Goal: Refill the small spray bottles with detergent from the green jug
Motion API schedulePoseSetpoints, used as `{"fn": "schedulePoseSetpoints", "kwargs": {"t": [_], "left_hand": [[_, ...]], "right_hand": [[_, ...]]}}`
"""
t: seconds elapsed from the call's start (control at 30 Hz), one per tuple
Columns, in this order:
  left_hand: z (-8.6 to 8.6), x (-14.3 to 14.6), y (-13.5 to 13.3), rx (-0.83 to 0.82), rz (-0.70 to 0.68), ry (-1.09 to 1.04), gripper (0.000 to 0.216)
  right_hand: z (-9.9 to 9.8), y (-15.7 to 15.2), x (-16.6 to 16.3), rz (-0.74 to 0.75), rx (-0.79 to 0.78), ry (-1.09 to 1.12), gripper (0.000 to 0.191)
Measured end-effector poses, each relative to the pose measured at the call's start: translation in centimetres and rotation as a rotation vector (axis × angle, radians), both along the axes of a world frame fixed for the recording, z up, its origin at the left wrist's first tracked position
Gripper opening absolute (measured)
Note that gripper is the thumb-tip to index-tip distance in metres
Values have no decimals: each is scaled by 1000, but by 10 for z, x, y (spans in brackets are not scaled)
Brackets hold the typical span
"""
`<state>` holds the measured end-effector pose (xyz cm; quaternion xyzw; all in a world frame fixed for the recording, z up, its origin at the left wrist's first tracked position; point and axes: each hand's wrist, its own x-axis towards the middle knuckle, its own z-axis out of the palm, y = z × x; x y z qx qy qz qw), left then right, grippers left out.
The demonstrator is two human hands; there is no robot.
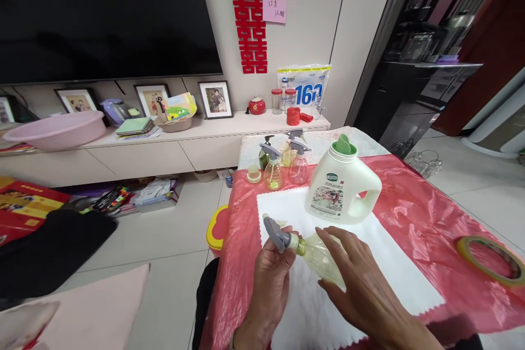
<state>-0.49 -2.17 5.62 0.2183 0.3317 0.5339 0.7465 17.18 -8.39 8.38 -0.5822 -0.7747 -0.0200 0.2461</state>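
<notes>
A clear yellowish spray bottle (322, 257) with a grey trigger head lies tilted in the air, its nozzle pointing up to the left. My left hand (273, 279) is closed round the neck just under the trigger head. My right hand (361, 273) wraps the bottle's body, fingers over the top and thumb below, hiding its base. Beneath both hands is a white cloth (303, 295) with a scalloped edge. Just beyond stands a large cream jug (344, 186) with a label and a green piece in its mouth.
Other spray bottles, one clear (273, 172) and one pinkish (298, 168), stand at the back of the red-covered table (241, 240), beside a small cap-like cup (254, 174). A tape roll (490, 260) lies at the right. Behind runs a low cabinet (143, 158). A yellow-and-red stool (217, 227) is at the left.
</notes>
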Motion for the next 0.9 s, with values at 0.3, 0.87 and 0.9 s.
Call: {"fn": "schedulePoseSetpoints", "kwargs": {"t": [0.3, 0.87, 0.9], "left_hand": [[2, -4, -1, 42, -45, -32, 48], [3, -2, -4, 84, -99, -80, 41], [4, -2, -4, 84, -99, -76, 40]], "right_hand": [[-6, -2, 12, 83, 70, 94, 65], [-12, -9, 8, 104, 94, 211, 63], [-12, -9, 7, 102, 86, 223, 63]]}}
